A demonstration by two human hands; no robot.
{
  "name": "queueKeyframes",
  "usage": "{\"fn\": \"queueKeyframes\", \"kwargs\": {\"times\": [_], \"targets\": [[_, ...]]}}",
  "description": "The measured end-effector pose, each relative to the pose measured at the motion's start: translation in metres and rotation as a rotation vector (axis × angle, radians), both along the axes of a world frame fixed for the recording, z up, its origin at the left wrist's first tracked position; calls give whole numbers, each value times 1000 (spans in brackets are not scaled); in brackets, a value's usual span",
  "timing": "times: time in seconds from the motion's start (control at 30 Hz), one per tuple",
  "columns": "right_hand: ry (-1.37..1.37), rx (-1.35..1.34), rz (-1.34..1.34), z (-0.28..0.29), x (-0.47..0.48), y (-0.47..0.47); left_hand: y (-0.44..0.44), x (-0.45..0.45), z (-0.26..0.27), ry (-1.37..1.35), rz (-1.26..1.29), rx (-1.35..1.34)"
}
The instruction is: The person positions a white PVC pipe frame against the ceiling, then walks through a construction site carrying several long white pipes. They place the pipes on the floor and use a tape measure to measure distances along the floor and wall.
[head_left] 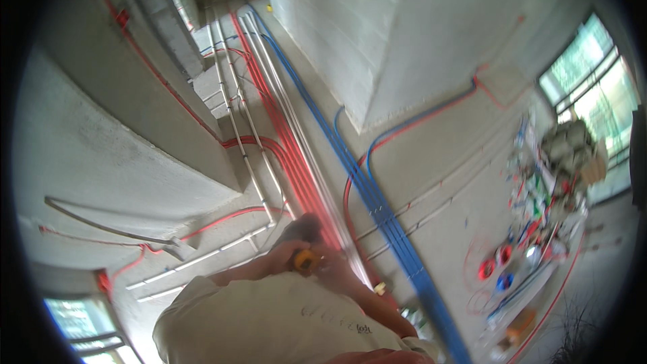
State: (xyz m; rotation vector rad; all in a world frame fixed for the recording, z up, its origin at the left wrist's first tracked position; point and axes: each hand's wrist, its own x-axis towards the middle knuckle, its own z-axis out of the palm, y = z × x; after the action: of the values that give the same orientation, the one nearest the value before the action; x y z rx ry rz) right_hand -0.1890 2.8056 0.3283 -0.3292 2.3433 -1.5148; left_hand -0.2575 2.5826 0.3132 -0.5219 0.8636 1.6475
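Observation:
Close in front of my shirt, my left hand (284, 257) is closed around a small rounded yellow tool (305, 261), which is blurred and could be a tape measure. My right hand (331, 264) is against the tool's right side; blur hides whether its fingers grip it. Just beyond the hands a dark, smeared shape (302, 228) overlaps the floor pipes. Below and past my hands run red conduits (295, 177), with white pipes (323, 197) alongside them. Blue conduits (374, 199) lie farther right, strapped side by side on the concrete floor.
Jointed white pipes (258, 177) run along the left, near a bare wall (126, 151). A broad-headed tool with a long handle (179, 248) leans there. A concrete wall corner (361, 124) stands ahead. On the right lie wire coils (487, 269) and heaped materials (536, 197).

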Motion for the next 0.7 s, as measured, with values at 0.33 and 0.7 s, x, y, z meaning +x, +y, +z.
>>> {"fn": "queueKeyframes", "kwargs": {"times": [0.33, 0.7], "targets": [[-111, 9, 313, -9, -251, -47, -46, -131, -26, 216, 490, 238], [-116, 93, 492, 77, -545, -144, -139, -407, 5, 252, 652, 433]]}}
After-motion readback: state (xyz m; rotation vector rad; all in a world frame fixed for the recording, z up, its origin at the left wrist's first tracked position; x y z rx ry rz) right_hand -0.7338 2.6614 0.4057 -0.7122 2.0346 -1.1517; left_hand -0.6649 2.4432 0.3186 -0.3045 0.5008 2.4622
